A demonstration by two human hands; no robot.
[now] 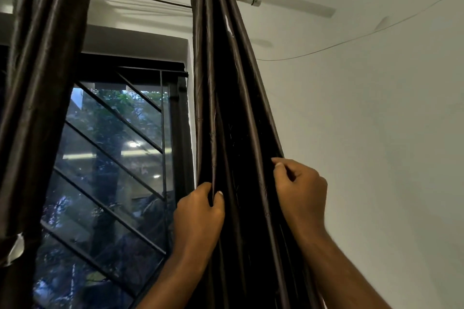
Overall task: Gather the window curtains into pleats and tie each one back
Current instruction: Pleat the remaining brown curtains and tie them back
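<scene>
Dark brown satin curtain [226,108], bunched in narrow pleats; left hand [198,213] pinches front fold, right hand [300,188] grips rear edge.

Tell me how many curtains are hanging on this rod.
2. The left curtain hangs beside the window; the right curtain is pinched by the left hand and right hand. More may hide off-frame left.

Single head view, angled upward, close before right curtain [226,88].
</scene>
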